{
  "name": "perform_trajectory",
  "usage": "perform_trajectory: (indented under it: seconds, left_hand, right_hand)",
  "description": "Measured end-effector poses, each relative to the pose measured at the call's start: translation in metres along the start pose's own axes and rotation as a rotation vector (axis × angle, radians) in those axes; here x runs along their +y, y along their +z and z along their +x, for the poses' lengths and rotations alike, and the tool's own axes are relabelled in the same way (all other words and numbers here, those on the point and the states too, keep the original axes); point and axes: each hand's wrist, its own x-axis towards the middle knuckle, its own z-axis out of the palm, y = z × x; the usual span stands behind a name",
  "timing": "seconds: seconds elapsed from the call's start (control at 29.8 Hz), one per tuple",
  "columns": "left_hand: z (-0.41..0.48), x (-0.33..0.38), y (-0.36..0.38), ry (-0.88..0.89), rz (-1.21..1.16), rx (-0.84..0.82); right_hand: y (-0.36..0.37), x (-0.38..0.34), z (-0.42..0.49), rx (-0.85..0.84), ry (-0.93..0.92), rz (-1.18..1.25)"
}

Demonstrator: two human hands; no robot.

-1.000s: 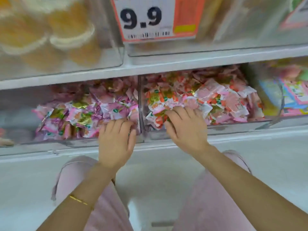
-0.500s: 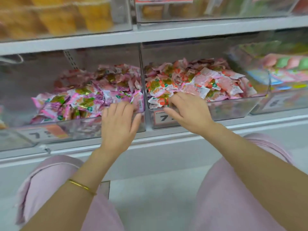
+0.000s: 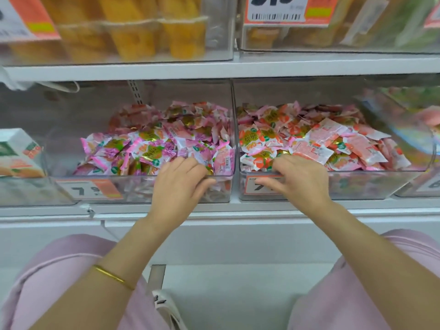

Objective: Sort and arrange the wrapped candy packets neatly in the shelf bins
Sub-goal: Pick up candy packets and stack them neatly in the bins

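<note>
Firmly gripping the clear plastic pink-packet bin's (image 3: 133, 177) smooth lip, eight o'clock, with left hand (image 3: 177, 186). Likewise, four o'clock: orange-packet bin (image 3: 362, 184), right hand (image 3: 301, 181).

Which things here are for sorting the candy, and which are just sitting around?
For the job:
left hand gripping the left bin
right hand gripping the right bin
purple-pink candy packets
orange-pink candy packets

Just sitting around:
yellow cups on the shelf above
price tag
carton at far left
</note>
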Motion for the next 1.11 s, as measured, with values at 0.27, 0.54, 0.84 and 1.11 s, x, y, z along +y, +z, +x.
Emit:
perform_trajectory:
  seconds: [0.27,0.54,0.84,1.11]
  left_hand:
    - [0.009,0.004,-0.004,-0.036,-0.087,0.092]
    - [0.012,0.005,-0.01,-0.031,-0.11,0.11]
    - [0.011,0.004,-0.013,-0.004,-0.128,0.134]
    - [0.006,0.007,-0.01,0.008,-0.079,0.063]
  right_hand:
    - [0.011,0.003,0.008,0.21,0.04,-0.013]
    - [0.008,0.006,0.01,0.276,-0.001,-0.004]
    - [-0.008,-0.007,0.004,0.326,-0.048,-0.063]
    - [-0.011,-0.02,-0.023,0.188,-0.063,-0.029]
